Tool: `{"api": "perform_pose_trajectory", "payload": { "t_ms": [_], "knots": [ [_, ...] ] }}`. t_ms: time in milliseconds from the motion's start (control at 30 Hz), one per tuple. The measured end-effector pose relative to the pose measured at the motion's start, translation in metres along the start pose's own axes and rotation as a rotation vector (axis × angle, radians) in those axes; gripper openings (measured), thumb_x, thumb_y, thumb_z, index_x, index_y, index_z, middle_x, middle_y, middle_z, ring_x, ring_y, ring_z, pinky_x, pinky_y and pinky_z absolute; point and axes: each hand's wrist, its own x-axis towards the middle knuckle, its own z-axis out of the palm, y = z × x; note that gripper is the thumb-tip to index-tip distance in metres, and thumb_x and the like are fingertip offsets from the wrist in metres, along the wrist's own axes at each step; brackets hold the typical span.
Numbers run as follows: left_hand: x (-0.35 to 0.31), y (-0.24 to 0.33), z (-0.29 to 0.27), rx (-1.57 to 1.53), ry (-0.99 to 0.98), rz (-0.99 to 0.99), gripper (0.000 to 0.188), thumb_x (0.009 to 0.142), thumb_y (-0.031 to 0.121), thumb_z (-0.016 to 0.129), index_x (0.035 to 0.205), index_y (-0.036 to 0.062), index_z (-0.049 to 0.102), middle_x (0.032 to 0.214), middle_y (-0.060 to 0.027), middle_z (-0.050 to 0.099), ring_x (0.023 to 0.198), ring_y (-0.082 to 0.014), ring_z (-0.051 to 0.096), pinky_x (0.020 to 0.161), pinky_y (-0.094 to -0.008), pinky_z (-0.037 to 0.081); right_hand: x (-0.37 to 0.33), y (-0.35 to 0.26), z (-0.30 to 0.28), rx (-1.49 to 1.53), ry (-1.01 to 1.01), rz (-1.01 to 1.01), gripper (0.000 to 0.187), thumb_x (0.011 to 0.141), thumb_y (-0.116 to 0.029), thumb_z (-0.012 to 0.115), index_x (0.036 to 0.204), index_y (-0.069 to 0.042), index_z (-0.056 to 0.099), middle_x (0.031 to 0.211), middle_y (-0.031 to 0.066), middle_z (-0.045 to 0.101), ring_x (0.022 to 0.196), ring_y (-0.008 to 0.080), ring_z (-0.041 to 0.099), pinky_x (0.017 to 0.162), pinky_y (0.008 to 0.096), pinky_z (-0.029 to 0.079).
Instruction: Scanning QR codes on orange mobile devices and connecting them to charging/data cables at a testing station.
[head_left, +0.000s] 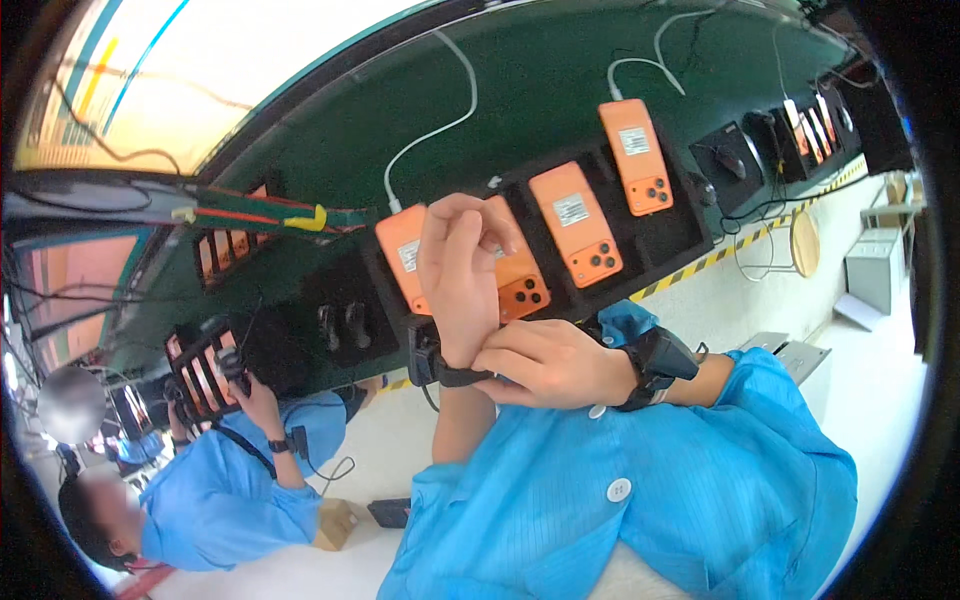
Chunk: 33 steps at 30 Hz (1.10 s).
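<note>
My left hand (460, 270) is raised over a black tray (655, 245) of orange phones, its fingers loosely bent and nothing in them. A black strap (462, 377) with a small black device (424, 355) goes round my left wrist. Fingers of my right hand (550, 365) are closed on that strap at the wrist's inner side. Another black device (665, 365) is on my right wrist. Behind my left hand, one orange phone (520, 265) is partly hidden; beside it lie a left phone (400, 245), a middle phone (577, 225) and a right phone (635, 155).
White cables (475, 95) run across the dark green bench (560, 60). At the left a co-worker in a blue smock (235, 480) handles a dark object by another phone tray. A computer mouse (730, 160) and more phones (810, 135) are at the right. A stool (803, 245) stands beyond the striped edge.
</note>
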Motion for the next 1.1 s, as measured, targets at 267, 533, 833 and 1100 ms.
{"api": "perform_pose_trajectory", "payload": {
  "t_ms": [267, 533, 833, 1100],
  "knots": [
    [-0.023, -0.043, 0.096, -0.113, -0.132, 0.249, 0.015, 0.096, 0.014, 0.046, 0.106, 0.0038, 0.052, 0.075, -0.0097, 0.055, 0.066, -0.0183, 0.055, 0.050, -0.0293, 0.046, -0.068, 0.005, -0.088, 0.073, -0.010, 0.019, 0.029, 0.078, -0.021, 0.070, 0.097, -0.006, 0.054, 0.086, 0.0096, 0.055, 0.075, 0.0288, 0.062, 0.059, 0.0376, 0.052],
    [-0.097, -0.161, 0.264, -0.213, -0.528, -0.014, 0.013, 0.099, 0.015, 0.043, 0.103, 0.0046, 0.048, 0.070, -0.0065, 0.046, 0.062, -0.0161, 0.046, 0.046, -0.0256, 0.044, -0.241, 0.005, -0.230, 0.015, 0.197, 0.111, 0.021, 0.088, -0.018, 0.063, 0.107, -0.010, 0.058, 0.100, 0.0104, 0.055, 0.078, 0.0312, 0.062, 0.065, 0.0387, 0.054],
    [-0.155, -0.293, 0.423, -0.432, -0.806, -0.575, 0.013, 0.098, 0.013, 0.040, 0.101, 0.0035, 0.049, 0.068, -0.0094, 0.048, 0.063, -0.0198, 0.049, 0.042, -0.0302, 0.046, -0.394, -0.019, -0.335, -0.278, 0.495, 0.296, 0.011, 0.086, -0.012, 0.063, 0.096, -0.009, 0.063, 0.086, 0.0056, 0.059, 0.070, 0.0244, 0.062, 0.057, 0.0336, 0.052],
    [-0.128, -0.386, 0.517, -0.480, -0.869, -0.612, 0.013, 0.097, 0.012, 0.042, 0.101, 0.0022, 0.050, 0.068, -0.0105, 0.050, 0.063, -0.0206, 0.050, 0.043, -0.0313, 0.047, -0.453, 0.043, -0.414, -0.205, 0.641, 0.479, 0.016, 0.084, -0.010, 0.066, 0.098, -0.007, 0.059, 0.085, 0.0069, 0.062, 0.071, 0.0250, 0.065, 0.058, 0.0337, 0.053]
  ]
}}
